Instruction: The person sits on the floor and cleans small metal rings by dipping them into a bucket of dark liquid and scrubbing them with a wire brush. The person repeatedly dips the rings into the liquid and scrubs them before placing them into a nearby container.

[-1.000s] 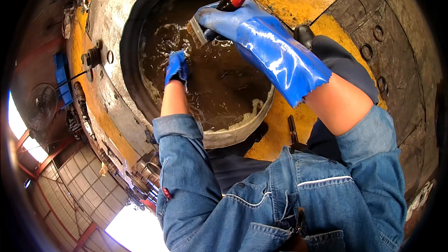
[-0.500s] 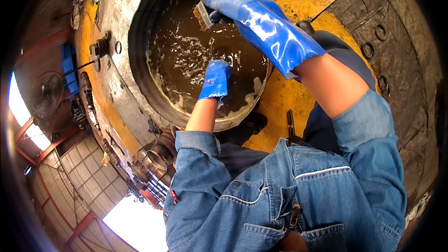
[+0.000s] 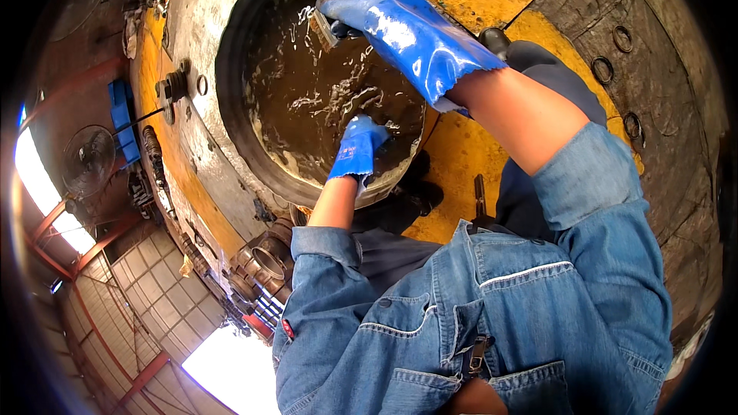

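Observation:
A large round dark basin [image 3: 233, 100] of murky brown liquid [image 3: 296, 81] stands before me. My left hand [image 3: 360, 146], in a blue rubber glove, is dipped into it near the close side; its fingers are hidden under the rippling surface. Whether they grip something I cannot make out. Over the far right part of the basin, my right hand [image 3: 377, 14], gloved in the same blue, is closed round a flat paintbrush [image 3: 324, 33]. The brush's red-tipped dark handle sticks up past the glove, and its brown bristles point down to the left, above the liquid.
Several dark rings [image 3: 602, 70] lie on a dark sheet at the right. Left of the basin are a stack of round metal parts [image 3: 174, 84] and a small ring [image 3: 202, 84]. Cylindrical metal pieces [image 3: 269, 257] sit by my left elbow. A fan [image 3: 88, 155] stands farther left.
My left hand has drawn slightly toward me in the liquid, and the ripples have changed shape. My right hand has shifted a little left with the paintbrush. The whole view has moved slightly.

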`<state>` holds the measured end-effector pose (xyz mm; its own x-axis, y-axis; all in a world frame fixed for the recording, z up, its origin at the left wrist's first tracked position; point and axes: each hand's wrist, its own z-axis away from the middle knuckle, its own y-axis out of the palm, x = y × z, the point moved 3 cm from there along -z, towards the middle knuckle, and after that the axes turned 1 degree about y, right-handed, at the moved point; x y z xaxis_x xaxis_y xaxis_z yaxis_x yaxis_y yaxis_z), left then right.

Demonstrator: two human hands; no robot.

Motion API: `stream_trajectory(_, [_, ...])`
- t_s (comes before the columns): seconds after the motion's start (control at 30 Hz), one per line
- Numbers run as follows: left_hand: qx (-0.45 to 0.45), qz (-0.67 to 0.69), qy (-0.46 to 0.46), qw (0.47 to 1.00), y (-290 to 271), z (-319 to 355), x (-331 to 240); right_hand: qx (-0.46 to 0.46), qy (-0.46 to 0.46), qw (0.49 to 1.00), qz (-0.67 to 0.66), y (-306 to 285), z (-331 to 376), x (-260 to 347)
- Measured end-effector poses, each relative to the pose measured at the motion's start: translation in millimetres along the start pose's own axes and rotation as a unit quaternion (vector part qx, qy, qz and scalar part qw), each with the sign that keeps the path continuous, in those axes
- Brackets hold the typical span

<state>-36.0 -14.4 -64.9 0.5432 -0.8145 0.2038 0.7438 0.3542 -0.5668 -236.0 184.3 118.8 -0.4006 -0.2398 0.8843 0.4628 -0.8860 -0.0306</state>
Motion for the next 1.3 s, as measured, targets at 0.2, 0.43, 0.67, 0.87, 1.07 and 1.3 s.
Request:
stream_trajectory(0.2, [0.007, -0.132, 0.200, 0.971, 14.6, 51.2, -25.3, -0.002, -0.005, 1.000, -0.008, -5.6, 9.9, -4.3])
stream_trajectory(0.43, [-0.032, -0.017, 0.219, 0.975, 16.5, 39.2, 15.3, 0.002, -0.022, 1.000, -0.011, -2.9, 15.7, 1.7])
stream_trajectory(0.67, [0.019, 0.211, 0.172, 0.962, 11.6, 9.9, 18.2, 0.052, -0.004, 0.998, 0.018, 13.0, 8.2, -3.8])
stream_trajectory(0.87, [0.000, 0.139, 0.168, 0.976, -1.3, 56.8, 10.4, 0.111, 0.035, 0.993, 0.034, 21.8, 15.0, -4.4])
stream_trajectory(1.07, [-0.064, 0.660, 0.118, 0.739, -1.0, 109.5, 70.1, 0.127, -0.037, 0.983, 0.124, 73.9, -36.0, -58.3])
stream_trajectory(1.3, [-0.105, 0.719, 0.141, 0.672, -8.8, 156.9, 105.3, 0.298, -0.111, 0.934, 0.164, 112.7, 25.6, -50.4])
